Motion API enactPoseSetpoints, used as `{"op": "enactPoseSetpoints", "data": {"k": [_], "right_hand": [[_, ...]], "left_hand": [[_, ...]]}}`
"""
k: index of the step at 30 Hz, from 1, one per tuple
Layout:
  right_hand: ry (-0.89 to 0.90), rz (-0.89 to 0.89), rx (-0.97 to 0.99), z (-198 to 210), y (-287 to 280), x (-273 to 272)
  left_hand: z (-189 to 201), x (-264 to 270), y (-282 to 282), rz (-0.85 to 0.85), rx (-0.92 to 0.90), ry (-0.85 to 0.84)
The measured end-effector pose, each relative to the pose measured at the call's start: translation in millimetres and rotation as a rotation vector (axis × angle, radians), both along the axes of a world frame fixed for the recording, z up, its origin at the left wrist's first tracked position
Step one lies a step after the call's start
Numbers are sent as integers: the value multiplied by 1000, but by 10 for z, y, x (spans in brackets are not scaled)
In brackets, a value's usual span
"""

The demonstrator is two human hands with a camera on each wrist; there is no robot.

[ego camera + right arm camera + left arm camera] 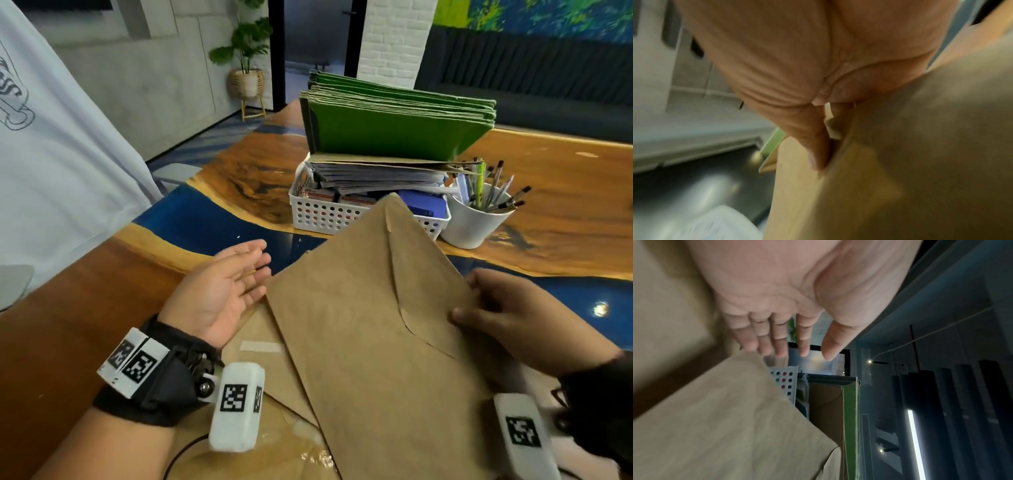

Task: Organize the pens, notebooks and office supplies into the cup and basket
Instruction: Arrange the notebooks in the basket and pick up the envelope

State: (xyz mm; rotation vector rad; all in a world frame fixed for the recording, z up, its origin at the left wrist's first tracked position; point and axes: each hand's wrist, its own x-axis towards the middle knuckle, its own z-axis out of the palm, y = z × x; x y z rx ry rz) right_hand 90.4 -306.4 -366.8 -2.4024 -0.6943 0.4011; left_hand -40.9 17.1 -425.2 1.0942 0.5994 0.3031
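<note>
A large brown envelope (370, 318) is lifted and tilted in front of me, flap side up. My right hand (479, 305) pinches its right edge, thumb on top (818, 155). My left hand (239, 274) is open, palm up, fingers straight beside the envelope's left corner (748, 363), holding nothing. Behind stands a white perforated basket (329, 214) stacked high with papers and green folders (400, 126). A white cup (474, 222) full of pens and pencils stands to the basket's right.
More brown envelopes (274, 411) lie flat under the lifted one at the table's near edge. The table (565, 205) is wood with blue resin bands. A person in a white shirt (58, 154) stands close at the left. A potted plant (246, 68) is far behind.
</note>
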Motion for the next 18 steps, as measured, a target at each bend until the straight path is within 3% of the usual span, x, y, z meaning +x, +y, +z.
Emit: {"op": "enactPoseSetpoints", "data": {"k": [6,9,13,18], "right_hand": [[-262,231,-497,-47,674,487],[-276,276,-675,-125,866,625],[-149,289,-694,-156,1016,605],[-126,256,-636,-214,1043,564]], "left_hand": [[51,-110,185,-156,115,161],[53,-111,192,-149,188,207],[67,-115,204,-157,213,221],[91,-136,200,-119,240,179]]}}
